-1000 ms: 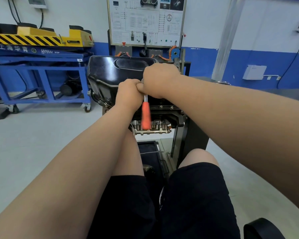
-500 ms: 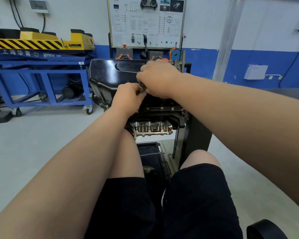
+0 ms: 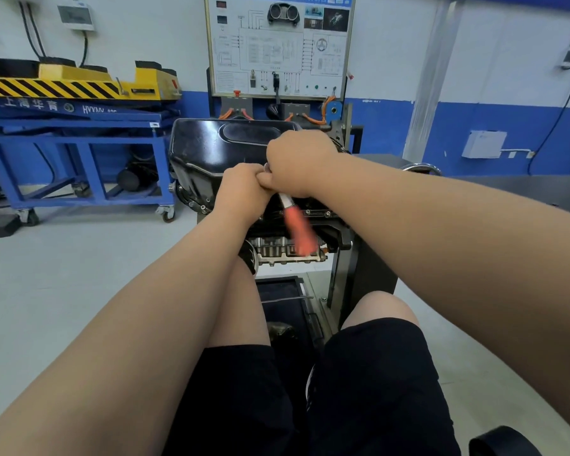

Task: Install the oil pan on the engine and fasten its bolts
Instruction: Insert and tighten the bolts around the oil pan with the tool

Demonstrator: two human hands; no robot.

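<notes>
The right hand (image 3: 298,166) has its grip closed around the top end of a wrench (image 3: 297,227). The bare shaft comes out beneath the knuckles, and the orange handle hangs blurred below with nothing holding it. The left hand (image 3: 244,189) is curled and pressed against the right; whether its grip holds anything is hidden.

Both hands work at the near rim of the oil pan (image 3: 211,149), which sits black and belly-up on the engine (image 3: 277,248). The engine is mounted upside down on a stand (image 3: 369,274). Several bolts (image 3: 327,213) show along the rim just right of the handle.

The step in hand looks like running a rim bolt down. To do it well, the upper hand should press the socket square onto the bolt head and the swings should be short and even. The bolts are best snugged in turn around the rim before final tightening, so the pan seats flat.
</notes>
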